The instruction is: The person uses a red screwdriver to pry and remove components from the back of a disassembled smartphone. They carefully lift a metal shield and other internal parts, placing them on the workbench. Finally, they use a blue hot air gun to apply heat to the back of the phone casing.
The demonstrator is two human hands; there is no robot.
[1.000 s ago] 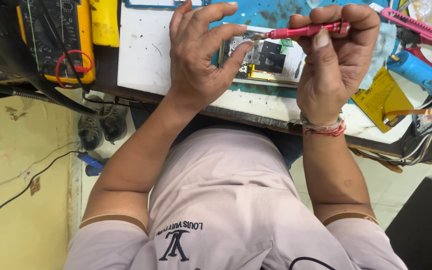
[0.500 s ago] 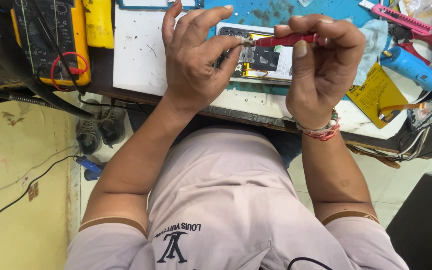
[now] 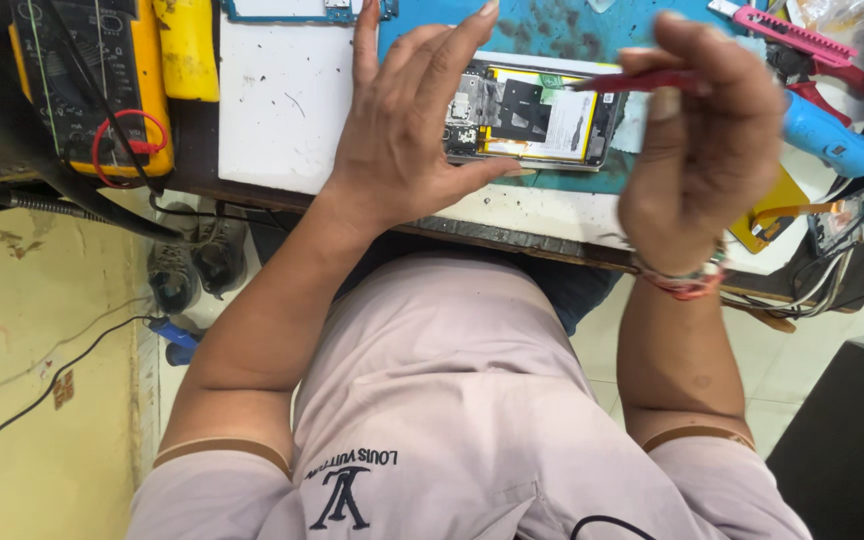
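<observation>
I have one opened phone [image 3: 537, 115] lying back-off on the blue mat [image 3: 552, 30] at the table's [image 3: 272, 110] near edge. My left hand [image 3: 407, 130] rests on its left end, fingers spread and half-curled, pinning rather than gripping. My right hand [image 3: 702, 150] is closed around one red-handled tool [image 3: 642, 80], its tip hovering over the phone's upper right corner. I judge the work wants a firm steadying press and a light, straight tip. Further off: one yellow multimeter [image 3: 92, 80], one pink cutter [image 3: 787, 30], one blue-handled tool [image 3: 832, 140].
</observation>
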